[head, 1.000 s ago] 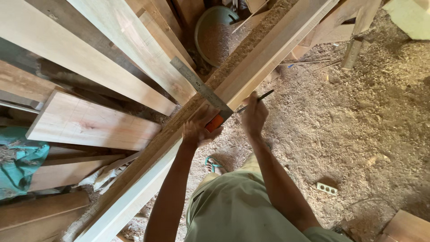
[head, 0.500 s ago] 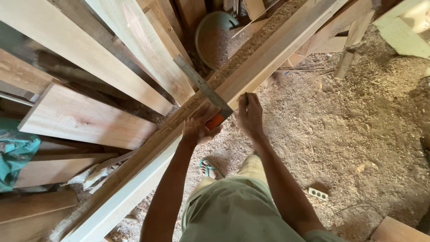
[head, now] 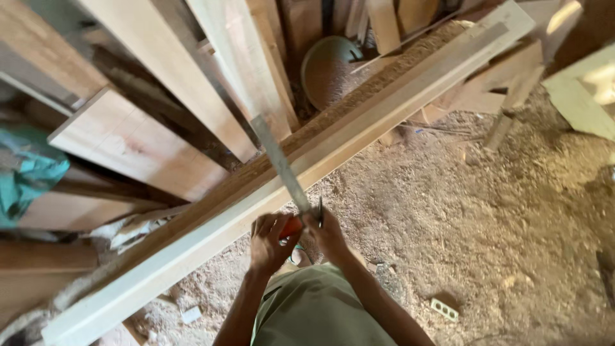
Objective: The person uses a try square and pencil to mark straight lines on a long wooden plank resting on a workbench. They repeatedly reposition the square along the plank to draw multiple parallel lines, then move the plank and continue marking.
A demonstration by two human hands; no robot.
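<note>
Far to the left of the fingers a crumpled teal cloth point(head: 25, 173) lies among stacked boards; a broad pale wooden board point(head: 138, 144) sits tilted just right of it, well up and left of the hands; other planks lean above.

A long pale planed timber beam point(head: 269, 198) runs diagonally from lower left to upper right, its near edge just above the fingertips of both hands; a rough brown strip of bark or sawdust follows its far edge.

The left hand point(head: 269, 240) has its fingers curled and pressed together around an orange-red handle point(head: 291, 226), gripping it just below the beam's edge; the handle seems to belong to a try square, though most of it is hidden in the grip.

A long grey metal blade point(head: 278, 160) rises from between the two hands, crossing the beam up and to the left, away from the fingertips.

The right hand point(head: 330, 236) touches the left, fingers closed in a pinch around a thin dark pencil-like stick point(head: 320, 213) held upright beside the base of the blade.

Right of the fingers spreads a sawdust-strewn dirt floor point(head: 480, 218); a small white perforated block point(head: 444, 309) lies on it, down and right of the right hand.
</note>
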